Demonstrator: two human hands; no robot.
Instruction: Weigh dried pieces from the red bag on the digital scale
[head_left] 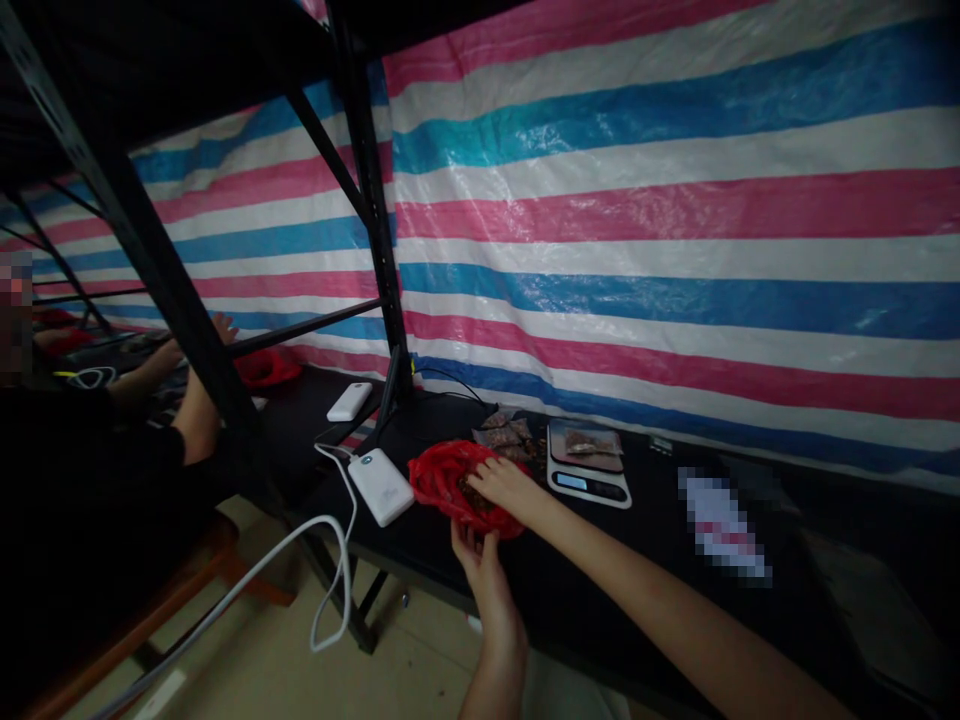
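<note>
A red plastic bag (439,478) lies open near the front edge of the black table, with small brown bits (472,492) inside. My left hand (484,575) grips the bag's near rim from below, fingertips partly behind the plastic. My right hand (504,487) reaches into the bag from the right, its fingers bent and close together over the brown bits; the fingertips are hidden. Just right of it stands a white kitchen scale (592,488) with a lit display and a small clear packet (589,442) of brown bits on it. Several similar packets (504,432) lie behind the bag.
A white power bank (381,487) with a white cable (346,560) sits left of the bag; another white device (349,402) lies beyond. Black metal shelf posts (382,240) rise at left. A striped tarp (675,210) hangs behind. A co-worker's arm (199,410) shows at far left.
</note>
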